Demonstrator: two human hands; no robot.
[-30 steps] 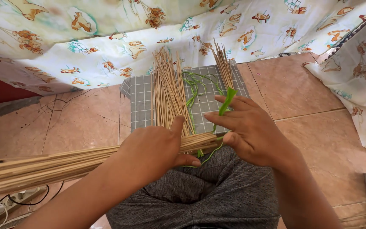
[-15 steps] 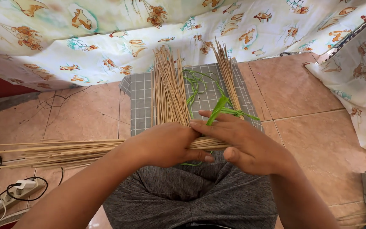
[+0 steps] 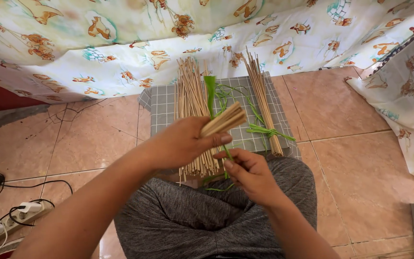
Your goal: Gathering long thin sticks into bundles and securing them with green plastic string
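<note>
Our left hand (image 3: 183,143) grips a stick bundle (image 3: 224,120) above the grey cloth (image 3: 161,108); our right hand (image 3: 250,172) pinches a green strip (image 3: 210,91) below it. Loose sticks (image 3: 190,96) lie on the cloth; the bundle's far end is hidden.

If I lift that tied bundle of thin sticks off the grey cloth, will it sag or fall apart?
The tied bundle probably lifts stiff: its sticks lie straight. The green strip binds only its near end, so the far tips, already fanned, may splay further. It is likely light, being thin dry sticks.
</note>
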